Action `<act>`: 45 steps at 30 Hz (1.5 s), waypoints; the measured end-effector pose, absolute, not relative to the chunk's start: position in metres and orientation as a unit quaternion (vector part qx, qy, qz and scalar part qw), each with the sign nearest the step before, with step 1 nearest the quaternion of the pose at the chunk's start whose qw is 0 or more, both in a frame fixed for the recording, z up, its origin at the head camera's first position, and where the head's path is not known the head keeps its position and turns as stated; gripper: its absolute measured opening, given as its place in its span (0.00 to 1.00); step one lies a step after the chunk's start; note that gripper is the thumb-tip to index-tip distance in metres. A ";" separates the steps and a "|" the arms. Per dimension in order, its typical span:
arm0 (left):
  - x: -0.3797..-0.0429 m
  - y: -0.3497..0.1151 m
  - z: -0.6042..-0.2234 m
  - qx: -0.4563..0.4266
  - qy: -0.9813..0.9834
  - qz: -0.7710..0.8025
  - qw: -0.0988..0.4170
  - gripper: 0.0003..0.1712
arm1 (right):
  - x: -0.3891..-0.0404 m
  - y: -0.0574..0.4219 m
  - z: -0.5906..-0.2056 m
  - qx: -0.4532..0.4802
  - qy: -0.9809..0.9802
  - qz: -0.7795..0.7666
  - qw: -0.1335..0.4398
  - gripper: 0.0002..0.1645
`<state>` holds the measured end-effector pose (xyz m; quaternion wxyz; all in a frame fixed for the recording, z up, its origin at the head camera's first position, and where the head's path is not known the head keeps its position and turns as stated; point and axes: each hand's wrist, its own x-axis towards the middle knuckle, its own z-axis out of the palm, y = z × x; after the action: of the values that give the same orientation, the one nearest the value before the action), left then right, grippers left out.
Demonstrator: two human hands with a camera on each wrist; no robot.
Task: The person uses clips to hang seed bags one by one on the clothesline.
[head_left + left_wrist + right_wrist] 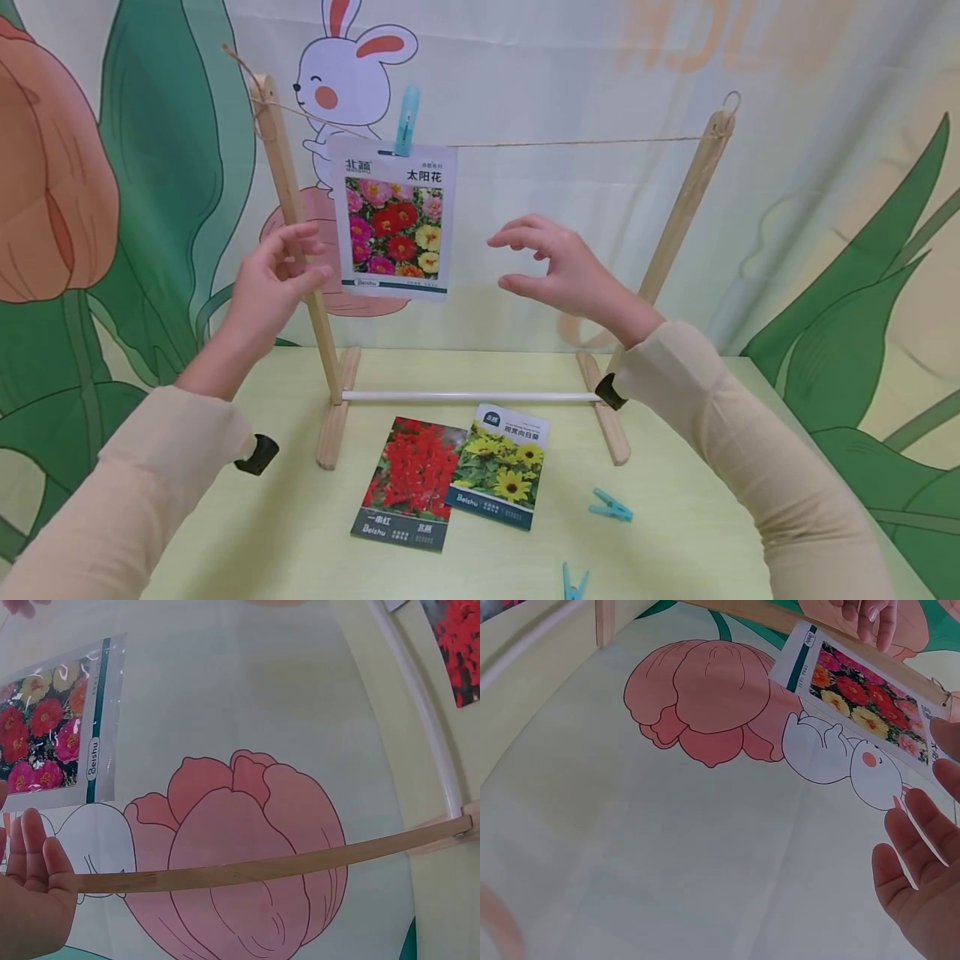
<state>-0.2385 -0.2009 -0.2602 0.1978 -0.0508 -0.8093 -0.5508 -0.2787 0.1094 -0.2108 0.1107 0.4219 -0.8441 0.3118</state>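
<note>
A seed packet [393, 221] with pink, red and yellow flowers hangs from a string [570, 143], held by a blue clothespin [407, 121] near its top edge. My left hand [277, 275], fingers loosely bent and holding nothing, is just left of the packet, overlapping the left wooden post [288, 187] in the head view. To the packet's right, my right hand [558, 267] is raised with relaxed fingers and nothing in it. In the right wrist view, the fingers [911, 840] are spread apart below the packet [866, 694].
On the table lie a red-flower packet [411, 483] and a sunflower packet [501, 467], edges overlapping. Two more blue clothespins [612, 506] rest at the front right. A white rod [468, 397] joins the stand's feet; the right post [686, 208] is beyond my right arm.
</note>
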 end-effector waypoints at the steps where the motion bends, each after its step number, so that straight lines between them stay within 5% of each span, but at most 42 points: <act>1: -0.238 -0.201 -0.261 -0.050 -0.811 -0.550 0.196 0.26 | -0.278 0.110 -0.211 0.423 -0.844 0.311 0.109 0.23; 45: -0.230 -0.208 -0.296 -0.057 -0.850 -0.510 0.123 0.27 | -0.271 0.133 -0.263 0.409 -0.852 0.321 0.058 0.22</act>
<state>-0.2301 -0.2082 -0.2964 0.1226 -0.0569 -0.8497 -0.5096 -0.2709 0.1332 -0.2630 0.0577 0.4086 -0.8525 0.3210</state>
